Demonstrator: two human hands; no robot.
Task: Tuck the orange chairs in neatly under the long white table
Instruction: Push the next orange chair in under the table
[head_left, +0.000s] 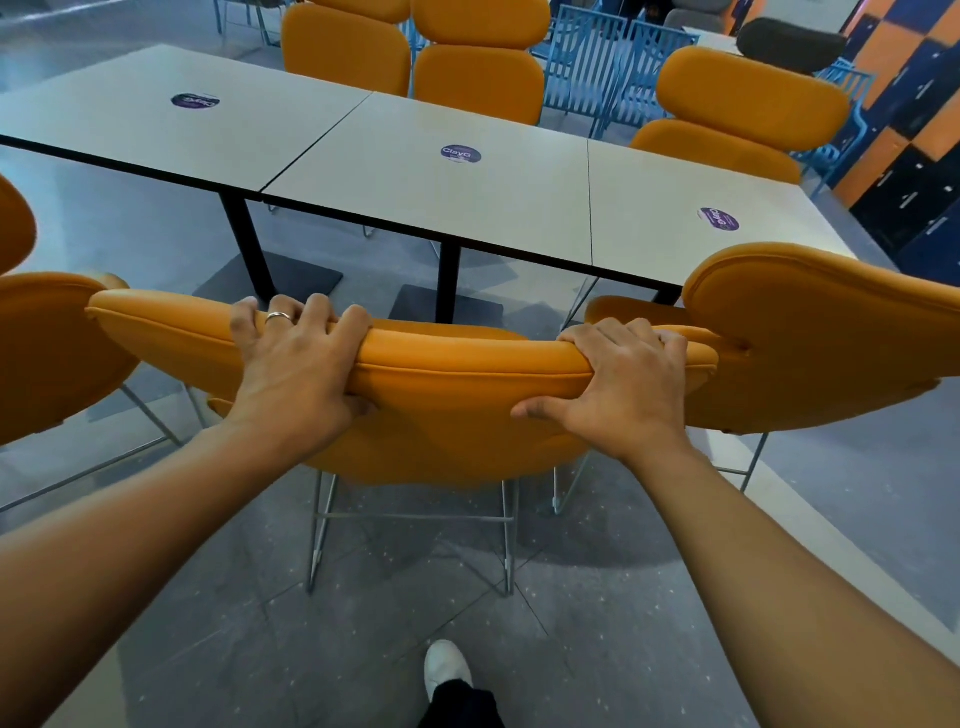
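With the left hand (291, 364) and right hand (623, 384) each in a curled grip on the top edge of the padded orange chair (441, 415) at frame centre, it stands short of the long white table (415, 197), apparently untucked, like its neighbours at both edges.

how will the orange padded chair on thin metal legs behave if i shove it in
Probably fairly light: the orange padded chair stands on a thin metal wire frame. Pushed at the backrest top, where the left hand and right hand grip, it may tilt forward before sliding. The padding dents under the fingers, so slipping seems unlikely.
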